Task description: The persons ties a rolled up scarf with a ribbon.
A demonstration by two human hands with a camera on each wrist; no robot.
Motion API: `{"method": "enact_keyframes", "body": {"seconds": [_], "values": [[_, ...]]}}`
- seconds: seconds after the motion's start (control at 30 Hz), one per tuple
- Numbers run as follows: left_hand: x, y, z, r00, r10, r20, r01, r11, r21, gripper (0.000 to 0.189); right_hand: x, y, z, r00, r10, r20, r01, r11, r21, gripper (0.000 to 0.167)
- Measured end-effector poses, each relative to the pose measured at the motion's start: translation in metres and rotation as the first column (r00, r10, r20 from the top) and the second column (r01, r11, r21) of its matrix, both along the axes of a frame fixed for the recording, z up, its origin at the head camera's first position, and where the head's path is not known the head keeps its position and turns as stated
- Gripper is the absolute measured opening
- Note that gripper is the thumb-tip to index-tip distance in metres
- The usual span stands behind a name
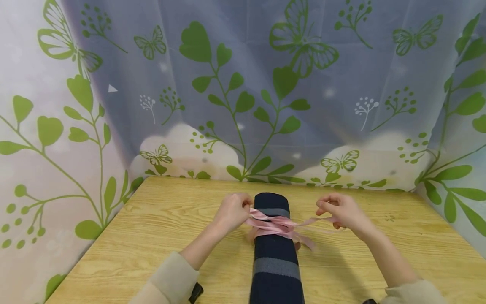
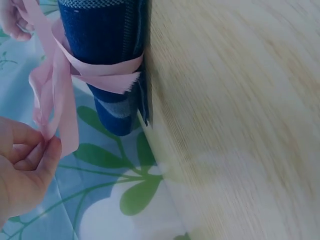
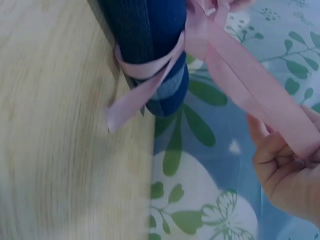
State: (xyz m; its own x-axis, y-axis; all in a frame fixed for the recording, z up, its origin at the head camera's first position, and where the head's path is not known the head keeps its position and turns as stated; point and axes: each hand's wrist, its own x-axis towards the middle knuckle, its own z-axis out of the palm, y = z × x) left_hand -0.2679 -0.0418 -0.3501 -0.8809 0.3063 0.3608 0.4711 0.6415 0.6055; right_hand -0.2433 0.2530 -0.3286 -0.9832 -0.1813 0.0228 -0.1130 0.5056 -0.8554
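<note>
A dark blue cloth roll [image 1: 276, 249] with grey stripes lies lengthwise in front of me. Pink ribbon [image 1: 280, 228] wraps around it and is bunched in loops on top. To the roll's left, my left hand [image 1: 232, 212] pinches a ribbon loop between thumb and fingers, seen close up in the left wrist view with the loop [image 2: 65, 107] hanging off the roll. On the other side, my right hand [image 1: 343, 213] holds a stretch of ribbon [image 3: 255, 90] drawn out taut to the right. One loose ribbon end [image 3: 125, 107] trails down the roll's side.
The roll sits on a wooden table [image 1: 163, 236]. A curtain [image 1: 243, 105] printed with green leaves and butterflies stands behind the table's far edge, with similar printed cloth [image 1: 49, 169] at the sides. Pale sleeves [image 1: 171, 274] cover both forearms.
</note>
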Motion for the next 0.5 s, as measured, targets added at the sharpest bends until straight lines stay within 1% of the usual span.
{"method": "enact_keyframes", "body": {"seconds": [0.13, 0.23, 0.33, 0.5], "values": [[0.000, -0.006, 0.002, 1.000, 0.010, -0.005, -0.010, 1.000, -0.024, 0.021, 0.003, 0.011, 0.003, 0.997, 0.065, 0.029, -0.067, 0.995, 0.073, 0.045], [-0.001, -0.013, 0.003, 0.999, 0.026, -0.026, -0.028, 0.997, -0.069, 0.022, 0.005, 0.020, 0.004, 0.986, 0.150, 0.067, -0.156, 0.982, 0.105, 0.045], [-0.002, -0.020, 0.004, 0.999, 0.036, -0.035, -0.039, 0.993, -0.114, 0.023, 0.007, 0.028, 0.005, 0.963, 0.243, 0.113, -0.255, 0.962, 0.101, 0.042], [-0.002, -0.027, 0.007, 0.999, 0.031, -0.032, -0.037, 0.980, -0.194, 0.029, 0.009, 0.038, 0.006, 0.912, 0.377, 0.161, -0.390, 0.920, 0.052, 0.037]]}}
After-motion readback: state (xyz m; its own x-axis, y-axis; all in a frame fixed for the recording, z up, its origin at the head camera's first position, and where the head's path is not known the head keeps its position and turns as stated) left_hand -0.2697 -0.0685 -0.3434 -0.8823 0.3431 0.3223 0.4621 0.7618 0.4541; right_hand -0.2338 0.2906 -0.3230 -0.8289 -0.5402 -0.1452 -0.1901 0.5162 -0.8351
